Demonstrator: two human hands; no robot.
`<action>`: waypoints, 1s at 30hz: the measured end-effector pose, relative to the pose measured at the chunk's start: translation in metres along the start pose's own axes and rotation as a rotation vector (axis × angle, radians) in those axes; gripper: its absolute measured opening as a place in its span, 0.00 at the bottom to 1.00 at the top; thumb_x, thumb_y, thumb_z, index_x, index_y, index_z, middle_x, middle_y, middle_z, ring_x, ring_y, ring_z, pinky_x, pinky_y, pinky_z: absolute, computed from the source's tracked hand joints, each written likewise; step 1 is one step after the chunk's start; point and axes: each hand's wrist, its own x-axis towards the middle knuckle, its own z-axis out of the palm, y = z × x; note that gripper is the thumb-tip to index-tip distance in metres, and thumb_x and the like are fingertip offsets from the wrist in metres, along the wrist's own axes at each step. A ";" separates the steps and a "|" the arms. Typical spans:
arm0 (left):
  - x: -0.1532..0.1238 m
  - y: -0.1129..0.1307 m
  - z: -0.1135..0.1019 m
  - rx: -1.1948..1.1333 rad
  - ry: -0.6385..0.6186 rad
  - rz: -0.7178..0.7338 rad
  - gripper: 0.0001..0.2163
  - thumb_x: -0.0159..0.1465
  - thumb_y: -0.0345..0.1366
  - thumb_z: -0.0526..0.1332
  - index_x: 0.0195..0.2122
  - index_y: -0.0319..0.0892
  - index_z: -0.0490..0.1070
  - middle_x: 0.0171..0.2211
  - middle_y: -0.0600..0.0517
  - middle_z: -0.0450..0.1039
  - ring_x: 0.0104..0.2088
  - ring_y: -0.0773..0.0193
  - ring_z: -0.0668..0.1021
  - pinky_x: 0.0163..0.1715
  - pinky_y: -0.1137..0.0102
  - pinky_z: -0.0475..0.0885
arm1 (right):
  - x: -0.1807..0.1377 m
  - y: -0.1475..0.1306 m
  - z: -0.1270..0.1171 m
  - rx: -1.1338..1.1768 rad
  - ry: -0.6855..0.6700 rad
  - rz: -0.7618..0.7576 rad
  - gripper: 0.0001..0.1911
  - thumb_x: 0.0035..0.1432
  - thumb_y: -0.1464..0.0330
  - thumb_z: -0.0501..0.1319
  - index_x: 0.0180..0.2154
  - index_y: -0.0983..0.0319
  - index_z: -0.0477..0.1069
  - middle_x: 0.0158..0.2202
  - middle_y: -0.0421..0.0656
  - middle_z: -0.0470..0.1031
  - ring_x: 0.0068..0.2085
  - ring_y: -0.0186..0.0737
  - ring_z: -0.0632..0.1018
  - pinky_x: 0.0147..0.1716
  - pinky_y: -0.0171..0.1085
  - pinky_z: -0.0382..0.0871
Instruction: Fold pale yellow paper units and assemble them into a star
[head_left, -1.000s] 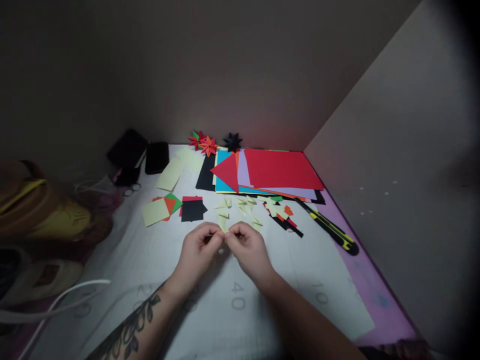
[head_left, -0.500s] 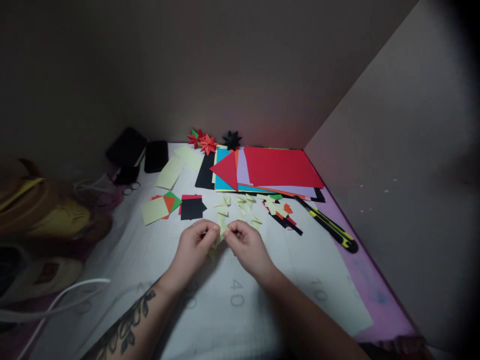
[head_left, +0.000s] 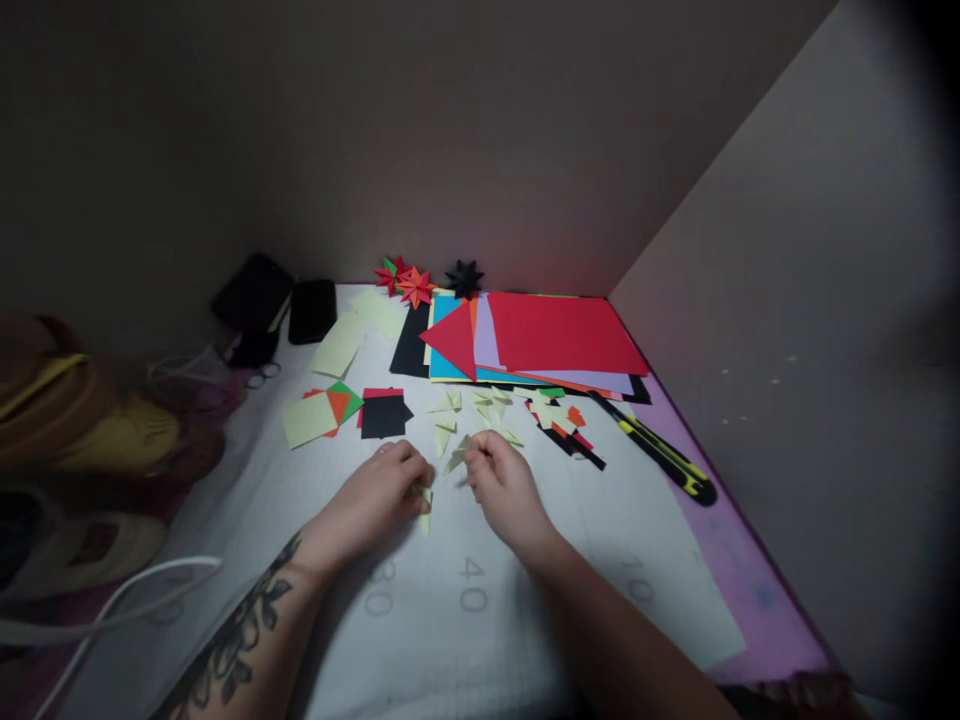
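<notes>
My left hand rests low on the white cutting mat, its fingers closed on a small pale yellow folded paper piece. A little to the right, my right hand pinches another pale yellow folded piece by its tip. Several more pale yellow folded pieces lie just beyond both hands.
A stack of coloured paper sheets lies at the back, with paper stars behind it. Small paper squares and black squares sit left. A yellow-black utility knife lies right. Phones, scissors and a cable are at left.
The hands were together on one folded paper; now they have parted, each with a pale yellow piece. The left hand lowered toward the mat, the right moved slightly up.
</notes>
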 end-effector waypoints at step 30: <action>-0.004 0.009 -0.003 -0.635 0.495 -0.134 0.05 0.60 0.35 0.60 0.30 0.41 0.73 0.31 0.51 0.75 0.32 0.64 0.75 0.32 0.72 0.68 | -0.010 -0.010 0.000 -0.078 0.273 -0.561 0.05 0.54 0.73 0.61 0.28 0.59 0.70 0.30 0.41 0.69 0.33 0.38 0.73 0.33 0.37 0.68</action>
